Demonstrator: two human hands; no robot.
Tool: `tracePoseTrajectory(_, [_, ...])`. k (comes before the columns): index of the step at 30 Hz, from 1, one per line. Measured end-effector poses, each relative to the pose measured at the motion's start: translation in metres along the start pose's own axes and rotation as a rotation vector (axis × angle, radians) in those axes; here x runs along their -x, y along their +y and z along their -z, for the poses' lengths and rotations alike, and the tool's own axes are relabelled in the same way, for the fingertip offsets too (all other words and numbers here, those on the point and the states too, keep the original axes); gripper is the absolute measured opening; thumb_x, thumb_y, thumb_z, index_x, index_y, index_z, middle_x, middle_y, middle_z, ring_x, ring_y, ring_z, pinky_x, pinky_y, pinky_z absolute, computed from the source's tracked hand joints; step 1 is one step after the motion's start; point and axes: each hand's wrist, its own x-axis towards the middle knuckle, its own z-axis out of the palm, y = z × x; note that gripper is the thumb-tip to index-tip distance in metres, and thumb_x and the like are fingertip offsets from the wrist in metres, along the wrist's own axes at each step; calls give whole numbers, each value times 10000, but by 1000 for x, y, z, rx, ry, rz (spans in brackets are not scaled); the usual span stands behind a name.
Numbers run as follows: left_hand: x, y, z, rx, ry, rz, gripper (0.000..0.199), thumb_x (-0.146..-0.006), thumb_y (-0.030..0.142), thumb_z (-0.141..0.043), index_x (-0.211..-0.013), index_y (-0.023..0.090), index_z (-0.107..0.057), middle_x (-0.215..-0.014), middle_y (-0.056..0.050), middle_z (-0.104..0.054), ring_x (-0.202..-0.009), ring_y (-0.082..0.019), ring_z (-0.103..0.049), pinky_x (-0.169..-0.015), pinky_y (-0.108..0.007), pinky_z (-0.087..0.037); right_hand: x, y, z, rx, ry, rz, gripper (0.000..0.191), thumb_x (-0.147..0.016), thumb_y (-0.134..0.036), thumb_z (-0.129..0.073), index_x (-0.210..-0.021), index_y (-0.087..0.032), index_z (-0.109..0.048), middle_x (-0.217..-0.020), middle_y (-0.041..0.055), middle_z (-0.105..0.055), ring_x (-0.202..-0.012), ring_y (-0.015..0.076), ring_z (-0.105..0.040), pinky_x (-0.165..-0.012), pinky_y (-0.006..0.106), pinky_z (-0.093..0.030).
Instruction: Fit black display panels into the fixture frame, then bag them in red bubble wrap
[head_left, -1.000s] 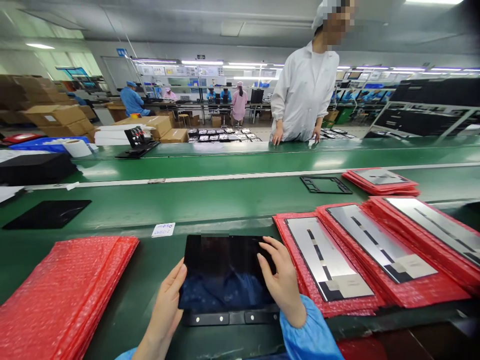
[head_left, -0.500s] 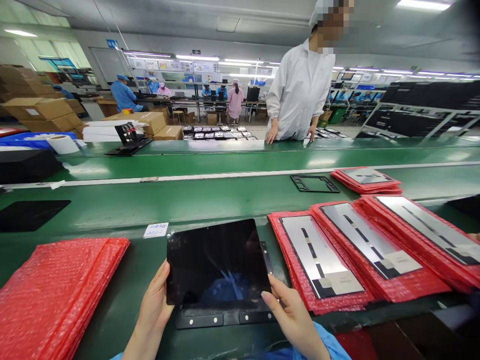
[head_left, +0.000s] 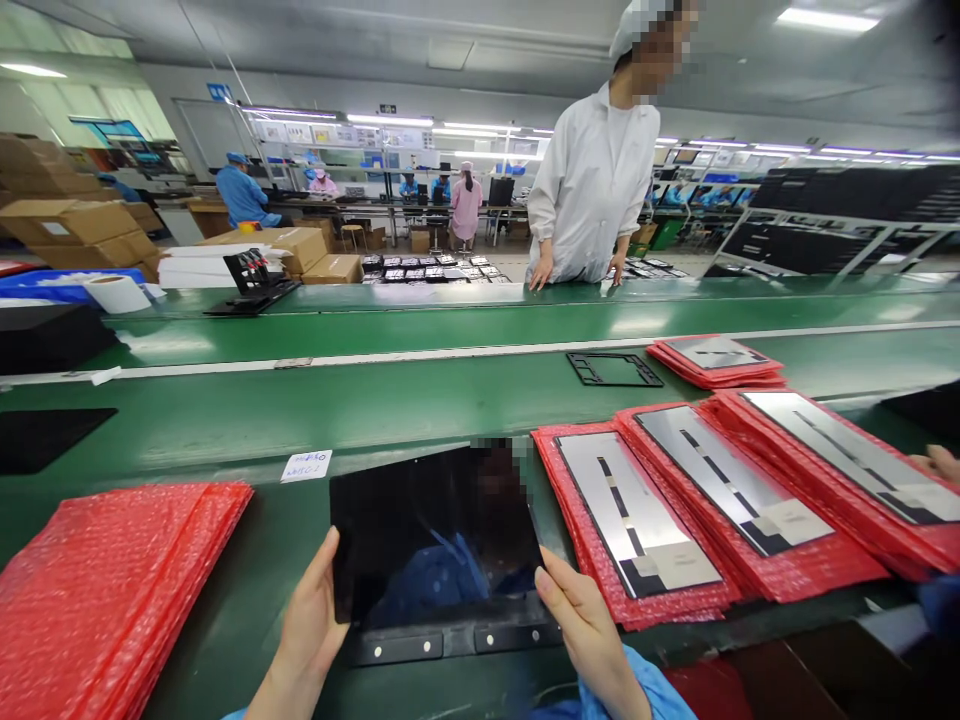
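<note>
A glossy black screen panel (head_left: 427,540) is held upright and tilted between my two hands. My left hand (head_left: 309,610) grips its left edge, and my right hand (head_left: 581,610) pinches its lower right edge with the thumb in front. Just below and behind the panel lies a black fixture (head_left: 397,647) with small round silver dots. To the right, silver-backed panels (head_left: 637,510) rest on red bubble-wrap sleeves (head_left: 562,470). A pile of red bubble-wrap bags (head_left: 112,580) lies on the left, and a white handwritten label (head_left: 306,466) sits behind my left hand.
A black frame (head_left: 615,369) and a smaller red stack (head_left: 716,360) lie farther back on the green bench (head_left: 420,400). A person in white (head_left: 592,190) stands across it. Another person's hand (head_left: 939,463) shows at the right edge. A black sheet (head_left: 52,438) lies left.
The panel has tilted a little between my hands, and the reflection on it has shifted. The view has moved slightly, so the bench items appear a bit farther left.
</note>
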Motion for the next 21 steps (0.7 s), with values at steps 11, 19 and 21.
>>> tracePoseTrajectory(11, [21,37,-23,-1193,-481,-994,169,-790,335,-664,-911,305,-778,-1127,-55,-707,-1170,-291,-572,-1055,-434,-419,-8,42,32,151,63,-124,444,-897,-467,-512,-1239,-189,-564,-1030,93,-713,-860,211,-681,-796,339,-530])
tracePoseTrajectory(19, [-52,66,-61,-1100,-196,-559,388,-652,488,-758,-938,227,-720,-940,-57,-760,-927,-286,-697,-854,-382,-565,18,63,87,973,529,-111,367,-951,-386,-407,-1124,-152,-631,-998,118,-710,-941,272,-652,-816,387,-481])
tracePoseTrajectory(21, [-79,75,-72,-933,-102,-374,451,-616,476,-792,-969,217,-683,-912,-54,-760,-877,-276,-710,-787,-379,-585,25,70,99,1098,599,-121,349,-952,-364,-414,-1101,-142,-637,-1030,118,-705,-973,264,-642,-843,374,-476])
